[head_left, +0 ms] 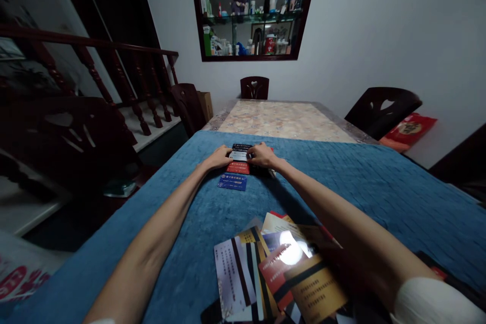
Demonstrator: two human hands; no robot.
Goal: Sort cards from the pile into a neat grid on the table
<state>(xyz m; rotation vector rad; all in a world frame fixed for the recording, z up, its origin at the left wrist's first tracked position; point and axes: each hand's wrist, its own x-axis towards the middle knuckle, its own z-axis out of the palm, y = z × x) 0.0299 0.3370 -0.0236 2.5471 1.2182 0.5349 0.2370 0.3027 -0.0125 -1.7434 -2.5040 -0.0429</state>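
Both my hands are at a column of overlapping bank-style cards on the blue cloth. My left hand (219, 158) has its bent fingers at the left edge of a silver-white card (239, 155). At the right end of that card, the fingertips of my right hand (262, 155) are pinched together on it. Behind lies a black card (241, 146), partly covered. A red card (238, 168) is just nearer to me, and a blue card (232, 182) marked DCEP lies flat below it. Something pale and red under my right palm is mostly hidden.
A loose pile of cards, with a purple-white card (233, 276) and a gold card (317, 288), spreads in front of me under my right forearm. A blue cloth (182, 238) covers the near table. Chairs (383, 111) stand around it; a railing (125, 81) runs left.
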